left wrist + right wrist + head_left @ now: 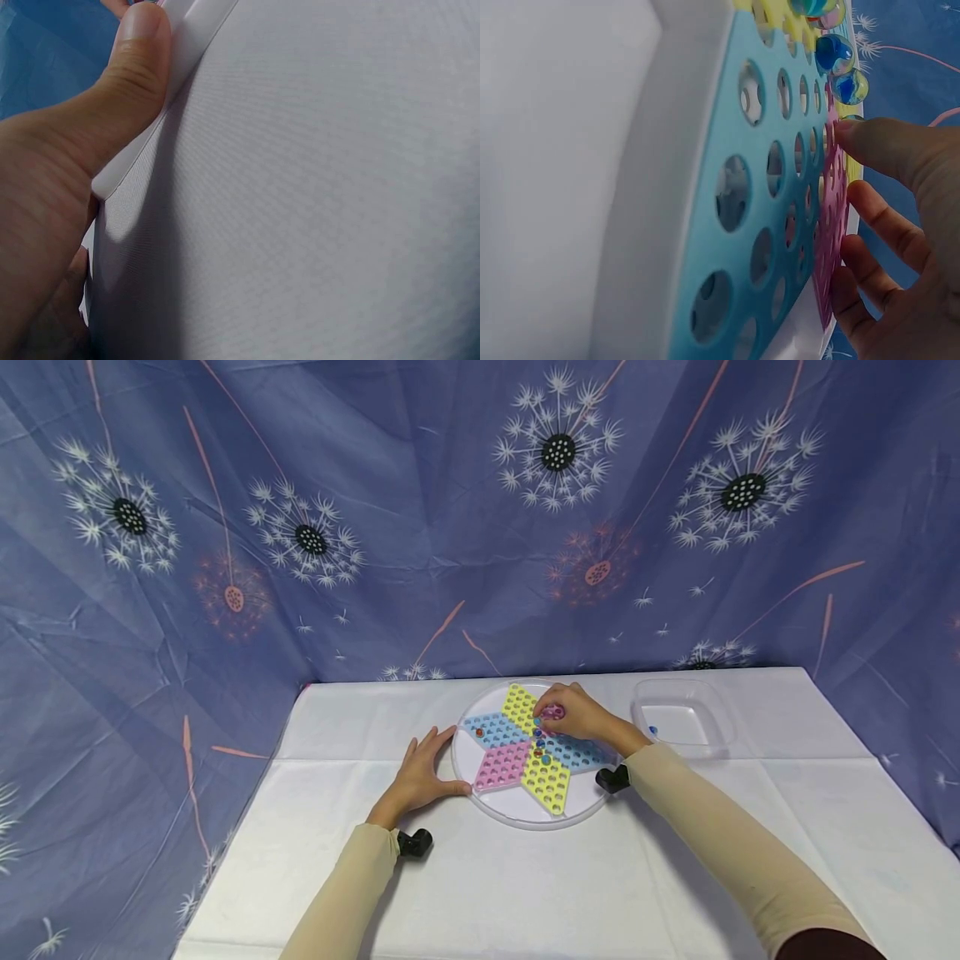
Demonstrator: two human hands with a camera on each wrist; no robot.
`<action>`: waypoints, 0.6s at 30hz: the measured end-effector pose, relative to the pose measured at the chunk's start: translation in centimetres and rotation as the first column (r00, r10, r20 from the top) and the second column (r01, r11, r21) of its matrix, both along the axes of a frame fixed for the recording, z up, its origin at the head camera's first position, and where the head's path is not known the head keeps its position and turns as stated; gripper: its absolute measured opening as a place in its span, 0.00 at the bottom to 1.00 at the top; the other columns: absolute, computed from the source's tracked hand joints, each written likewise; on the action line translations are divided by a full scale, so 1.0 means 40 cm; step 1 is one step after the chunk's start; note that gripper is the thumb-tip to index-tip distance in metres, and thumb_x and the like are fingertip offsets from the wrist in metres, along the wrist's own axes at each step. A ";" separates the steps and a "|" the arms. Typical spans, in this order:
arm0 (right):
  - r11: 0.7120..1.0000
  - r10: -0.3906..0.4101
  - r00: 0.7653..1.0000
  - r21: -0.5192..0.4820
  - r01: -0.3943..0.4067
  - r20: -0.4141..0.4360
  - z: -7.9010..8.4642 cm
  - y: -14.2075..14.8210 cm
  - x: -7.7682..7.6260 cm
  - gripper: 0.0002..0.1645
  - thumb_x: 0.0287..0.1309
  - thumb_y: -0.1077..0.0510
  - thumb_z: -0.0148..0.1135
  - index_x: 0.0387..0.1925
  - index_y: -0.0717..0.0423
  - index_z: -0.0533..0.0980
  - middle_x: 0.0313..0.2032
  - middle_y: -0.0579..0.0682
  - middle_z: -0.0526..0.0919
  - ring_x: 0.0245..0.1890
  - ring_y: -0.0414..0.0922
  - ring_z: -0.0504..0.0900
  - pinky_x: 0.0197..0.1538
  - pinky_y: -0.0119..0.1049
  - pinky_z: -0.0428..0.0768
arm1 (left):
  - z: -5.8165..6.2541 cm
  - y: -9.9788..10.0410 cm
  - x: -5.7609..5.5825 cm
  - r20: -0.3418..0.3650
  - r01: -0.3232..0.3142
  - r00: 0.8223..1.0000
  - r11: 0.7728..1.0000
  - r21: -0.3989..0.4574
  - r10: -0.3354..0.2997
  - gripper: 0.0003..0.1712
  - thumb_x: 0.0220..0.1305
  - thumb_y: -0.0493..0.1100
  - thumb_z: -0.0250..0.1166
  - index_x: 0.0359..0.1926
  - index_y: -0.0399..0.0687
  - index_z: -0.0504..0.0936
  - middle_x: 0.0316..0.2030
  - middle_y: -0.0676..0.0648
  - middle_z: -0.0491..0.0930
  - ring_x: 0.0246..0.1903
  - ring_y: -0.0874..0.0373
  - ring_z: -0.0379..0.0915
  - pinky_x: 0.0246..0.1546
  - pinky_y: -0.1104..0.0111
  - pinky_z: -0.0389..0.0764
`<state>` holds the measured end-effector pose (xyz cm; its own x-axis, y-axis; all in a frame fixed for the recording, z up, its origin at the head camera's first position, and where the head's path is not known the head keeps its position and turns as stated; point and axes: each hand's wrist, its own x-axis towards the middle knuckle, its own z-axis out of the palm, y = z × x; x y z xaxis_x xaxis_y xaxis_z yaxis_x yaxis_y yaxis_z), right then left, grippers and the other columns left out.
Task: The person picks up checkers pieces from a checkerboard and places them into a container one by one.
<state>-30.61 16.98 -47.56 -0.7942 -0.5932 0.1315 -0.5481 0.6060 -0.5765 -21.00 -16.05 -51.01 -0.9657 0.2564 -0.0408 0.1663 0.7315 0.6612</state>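
A round white game board carries a star of perforated yellow, blue and pink sections. Glass marbles form a short row from the centre into the near yellow point. An orange marble sits on the left blue section. My left hand lies spread along the board's left edge, its thumb touching the rim. My right hand is over the centre. In the right wrist view its thumb and fingers stand apart at the pink section, beside a partly hidden marble; nothing shows between them.
A clear plastic container stands right of the board, with a blue marble near its left wall. White cloth covers the table. A blue dandelion-patterned curtain hangs behind and at the sides.
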 end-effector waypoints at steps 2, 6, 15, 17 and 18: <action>1.000 0.001 1.000 0.000 -0.001 -0.006 -0.002 0.000 0.000 0.08 0.59 0.61 0.74 0.42 0.54 0.87 0.48 0.54 0.85 0.54 0.54 0.77 0.66 0.58 0.63 | 0.001 0.001 0.001 0.004 -0.005 1.000 1.000 0.002 0.005 0.66 0.43 0.60 0.85 0.80 0.58 0.60 0.79 0.39 0.53 0.79 0.36 0.36 0.79 0.43 0.39; 1.000 0.000 1.000 0.002 0.000 -0.012 -0.004 0.000 -0.001 0.08 0.59 0.61 0.74 0.42 0.54 0.87 0.48 0.54 0.85 0.53 0.54 0.77 0.65 0.57 0.64 | 0.003 0.001 0.001 0.008 -0.008 1.000 1.000 0.002 0.008 0.66 0.43 0.60 0.85 0.80 0.58 0.60 0.80 0.39 0.52 0.79 0.35 0.35 0.79 0.42 0.39; 1.000 -0.003 1.000 -0.008 0.003 -0.011 -0.006 0.001 -0.003 0.08 0.59 0.61 0.74 0.41 0.54 0.88 0.48 0.54 0.85 0.53 0.54 0.76 0.65 0.57 0.64 | 0.003 0.001 0.000 -0.005 0.005 1.000 1.000 -0.008 -0.005 0.66 0.43 0.59 0.85 0.80 0.56 0.60 0.79 0.39 0.54 0.80 0.41 0.39 0.80 0.45 0.37; 1.000 0.000 1.000 -0.014 0.000 -0.011 -0.007 0.001 -0.004 0.08 0.59 0.61 0.74 0.41 0.54 0.88 0.47 0.54 0.85 0.53 0.54 0.77 0.65 0.57 0.64 | 0.002 0.001 0.000 -0.007 0.007 1.000 1.000 -0.008 -0.008 0.66 0.43 0.59 0.85 0.80 0.56 0.60 0.79 0.39 0.54 0.80 0.41 0.39 0.80 0.46 0.37; 1.000 0.002 1.000 -0.015 -0.002 -0.014 -0.007 0.002 -0.004 0.07 0.59 0.61 0.74 0.41 0.54 0.88 0.47 0.53 0.85 0.53 0.55 0.77 0.65 0.58 0.64 | 0.002 0.001 0.000 -0.007 0.008 1.000 1.000 -0.009 -0.008 0.66 0.43 0.59 0.85 0.80 0.56 0.60 0.79 0.39 0.54 0.80 0.41 0.39 0.80 0.46 0.37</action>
